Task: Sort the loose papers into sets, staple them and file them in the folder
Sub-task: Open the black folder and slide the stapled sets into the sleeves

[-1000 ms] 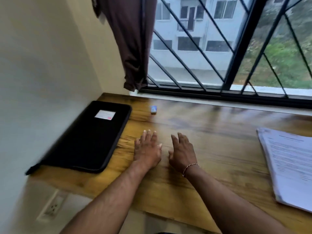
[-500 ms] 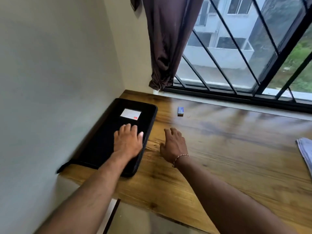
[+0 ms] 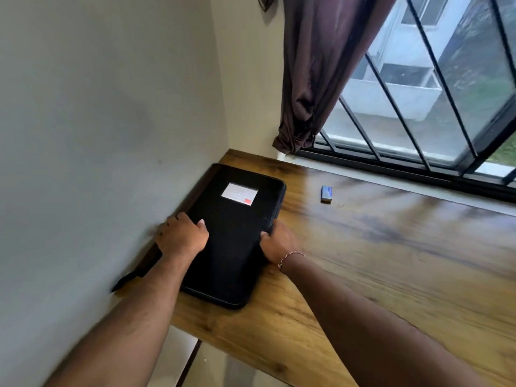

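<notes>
Two bare forearms reach forward from the bottom of the view, over the near edge of a wooden desk (image 3: 391, 275). The right wrist carries a thin bracelet (image 3: 290, 257) of red and white thread.

Both hands are on a black folder (image 3: 234, 263), which lies flat at the left end of the desk, close along the pale wall (image 3: 97, 135), its long side running away from the person. The left hand (image 3: 181, 236) grips the folder's left edge, on the wall side: its fingers are curled down over that edge and the thumb lies on the top face. The right hand (image 3: 277, 241) grips the opposite edge, thumb pressed on the cover, the other fingers bent round the side, where they are mostly hidden. The picture does not settle whether the folder is lifted at all. A black strap (image 3: 125, 279) sticks out from the folder's near left corner, beside the wall.

Farther along the cover sits a white label (image 3: 239, 193) with a small red patch in one corner; its writing is too blurred to read.

To the right of the folder's far end, apart from it, a small blue box (image 3: 326, 193) lies on the bare wood.

Beyond the desk a dark brown curtain (image 3: 315, 79) hangs bunched in the corner, and a window with slanted black bars (image 3: 391, 107) looks out on a pale building
</notes>
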